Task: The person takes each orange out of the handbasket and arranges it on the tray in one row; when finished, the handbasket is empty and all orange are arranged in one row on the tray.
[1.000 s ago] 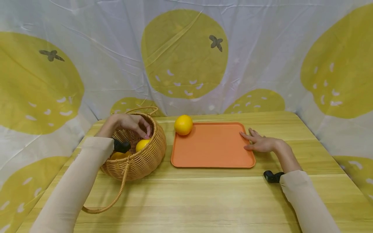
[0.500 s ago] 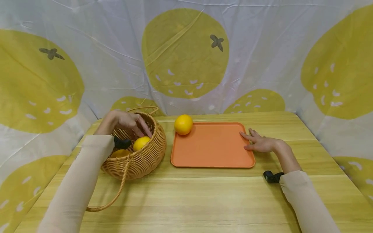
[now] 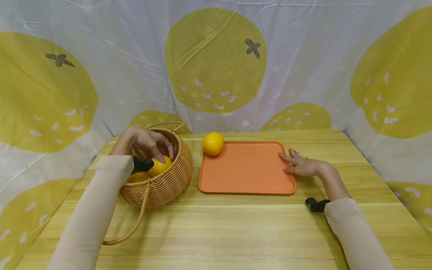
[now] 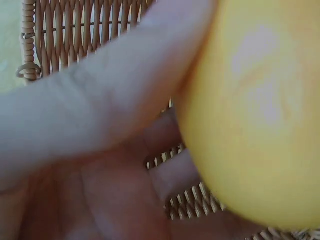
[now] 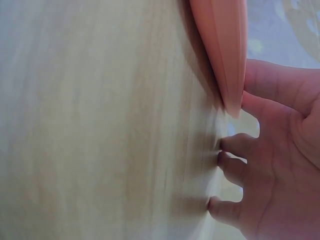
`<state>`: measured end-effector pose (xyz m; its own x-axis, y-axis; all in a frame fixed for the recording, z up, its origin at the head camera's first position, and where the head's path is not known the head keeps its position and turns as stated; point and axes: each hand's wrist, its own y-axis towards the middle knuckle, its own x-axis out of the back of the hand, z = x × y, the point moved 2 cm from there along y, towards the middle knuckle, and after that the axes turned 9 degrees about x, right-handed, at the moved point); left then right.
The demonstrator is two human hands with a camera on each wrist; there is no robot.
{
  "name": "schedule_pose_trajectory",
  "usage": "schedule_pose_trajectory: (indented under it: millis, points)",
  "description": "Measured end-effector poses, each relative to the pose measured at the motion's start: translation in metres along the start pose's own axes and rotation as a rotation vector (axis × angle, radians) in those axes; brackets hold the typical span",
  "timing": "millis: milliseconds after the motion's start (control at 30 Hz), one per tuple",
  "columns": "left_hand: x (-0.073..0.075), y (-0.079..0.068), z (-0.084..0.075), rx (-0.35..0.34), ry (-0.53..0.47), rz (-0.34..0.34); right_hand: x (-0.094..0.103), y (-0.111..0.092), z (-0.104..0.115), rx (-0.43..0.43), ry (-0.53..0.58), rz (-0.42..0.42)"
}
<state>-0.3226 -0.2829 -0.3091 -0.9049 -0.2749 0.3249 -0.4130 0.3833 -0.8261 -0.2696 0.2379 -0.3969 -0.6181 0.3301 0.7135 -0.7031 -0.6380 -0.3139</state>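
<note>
Inside the wicker basket, my left hand grips an orange, thumb on top and fingers round its far side. The left wrist view shows the thumb pressed against this orange, with fingers behind it and wicker beyond. A second orange lies lower in the basket, partly covered by the wrist strap's black camera. My right hand has spread fingers at the right edge of the orange-coloured tray. In the right wrist view, some fingertips touch the table beside the tray's rim.
Another orange sits at the tray's back left corner. The basket's front handle hangs down over the wooden table, and its other handle stands behind. A fruit-printed curtain encloses the table's back and sides.
My left hand has reached down onto the orange in the basket, and its thumb now lies on it. That orange has shifted slightly left. The right hand stays at the tray.
</note>
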Motion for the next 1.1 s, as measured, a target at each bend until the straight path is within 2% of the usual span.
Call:
schedule_pose_trajectory:
  millis: [300,600,667,833,900,1100]
  points:
    - [0.002,-0.012,0.002,0.063,-0.032,0.038,-0.001,-0.001,0.000,0.009,0.015,0.001]
    - [-0.001,-0.011,0.003,0.122,0.024,-0.005,0.000,0.000,0.001,0.008,0.006,0.002]
    - [-0.001,-0.010,0.004,0.107,0.017,-0.011,0.000,0.000,0.001,0.008,0.004,0.002]
    - [0.003,-0.007,0.003,0.015,0.018,-0.058,0.000,0.000,-0.001,0.011,0.004,-0.004]
    - [0.005,-0.007,0.004,0.007,0.025,-0.069,0.000,0.000,-0.001,0.015,0.004,-0.008]
    - [0.007,-0.010,0.010,0.077,0.050,-0.112,0.000,0.000,0.000,0.014,0.001,-0.013]
